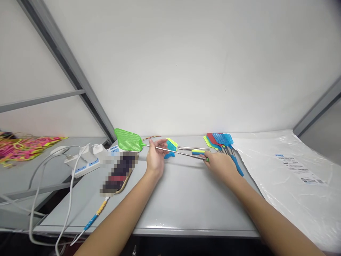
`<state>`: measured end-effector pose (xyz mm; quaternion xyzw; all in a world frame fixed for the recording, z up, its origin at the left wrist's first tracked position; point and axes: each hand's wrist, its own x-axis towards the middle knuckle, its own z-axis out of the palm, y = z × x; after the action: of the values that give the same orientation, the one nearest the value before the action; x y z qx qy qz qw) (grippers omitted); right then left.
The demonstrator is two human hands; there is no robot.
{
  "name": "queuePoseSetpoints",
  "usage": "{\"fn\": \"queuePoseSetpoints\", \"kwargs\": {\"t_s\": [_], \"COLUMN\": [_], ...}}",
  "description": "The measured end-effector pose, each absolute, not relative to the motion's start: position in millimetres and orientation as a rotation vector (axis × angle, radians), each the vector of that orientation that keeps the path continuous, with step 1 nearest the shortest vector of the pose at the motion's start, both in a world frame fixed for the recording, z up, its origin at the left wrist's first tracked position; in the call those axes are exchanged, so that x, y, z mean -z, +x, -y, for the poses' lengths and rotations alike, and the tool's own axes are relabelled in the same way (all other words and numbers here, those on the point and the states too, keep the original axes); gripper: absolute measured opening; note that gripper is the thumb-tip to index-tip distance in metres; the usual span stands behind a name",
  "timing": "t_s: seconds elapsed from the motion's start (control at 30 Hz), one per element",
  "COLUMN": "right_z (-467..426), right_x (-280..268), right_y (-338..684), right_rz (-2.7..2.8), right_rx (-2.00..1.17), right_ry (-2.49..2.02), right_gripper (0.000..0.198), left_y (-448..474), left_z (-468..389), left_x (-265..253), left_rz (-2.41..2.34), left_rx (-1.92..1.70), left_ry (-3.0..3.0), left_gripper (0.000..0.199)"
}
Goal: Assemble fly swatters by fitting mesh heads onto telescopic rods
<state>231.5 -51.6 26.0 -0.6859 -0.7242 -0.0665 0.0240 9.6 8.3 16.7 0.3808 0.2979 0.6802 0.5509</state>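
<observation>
A green fly swatter (pixel 129 139) is held lengthwise across the table by both my hands, its mesh head out to the left. My left hand (pixel 156 156) has its thumb over the thin metal rod near the head, the other fingers loosely extended. At the other end, my right hand (pixel 221 165) is closed around the green grip, which mostly hides in it. Behind my left hand lie blue and yellow swatter heads (pixel 172 145), partly covered. Metal rods with yellow and blue grips (pixel 198 152) lie between my hands, farther back. A pile of several fly swatters (pixel 220 139) rests beyond my right hand.
At the left are a phone (pixel 119 174) with a blurred screen, a white power strip (pixel 86 167) with plugs, and trailing white cables (pixel 70 199). Pink and yellow items (pixel 29 147) lie farther left. White plastic packaging (pixel 287 177) covers the right side. A wall stands behind.
</observation>
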Motion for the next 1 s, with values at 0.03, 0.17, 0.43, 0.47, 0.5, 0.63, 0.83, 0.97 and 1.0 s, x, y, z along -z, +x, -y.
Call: {"fn": "queuePoseSetpoints", "kwargs": {"t_s": [0.03,0.17,0.43,0.47,0.5,0.63,0.83,0.97,1.0], "right_z": [51,50,49,50,50,50,51,52,52], "right_x": [-26,-24,-21,-21,-21,-21,-23,-24,-24], "right_y": [232,233,234,234,234,233,232,234,234], "right_rz": [2.239,2.259,2.252,2.252,2.251,2.233,2.175,2.172,2.173], "right_rx": [0.202,0.188,0.203,0.203,0.202,0.204,0.199,0.204,0.203], "right_ry": [-2.132,-2.127,-2.087,-2.087,-2.084,-2.059,-2.052,-2.039,-2.043], "right_gripper": [0.027,0.024,0.024,0.023,0.023,0.023,0.020,0.021,0.020], "left_y": [6,0,-2,-3,-4,-3,-5,-14,-16], "left_z": [-11,-15,-14,-14,-13,-9,-13,-22,-23], "left_x": [-18,-20,-23,-25,-26,-30,-27,-25,-25], "left_rz": [-0.702,-0.711,-0.621,-0.595,-0.572,-0.561,-0.701,-0.781,-0.789], "left_rx": [-1.657,-1.794,-1.855,-1.844,-1.824,-1.846,-2.056,-2.092,-2.091], "left_ry": [0.854,0.766,0.679,0.679,0.687,0.751,0.697,0.579,0.577], "left_gripper": [0.053,0.044,0.027,0.026,0.028,0.047,0.037,0.031,0.032]}}
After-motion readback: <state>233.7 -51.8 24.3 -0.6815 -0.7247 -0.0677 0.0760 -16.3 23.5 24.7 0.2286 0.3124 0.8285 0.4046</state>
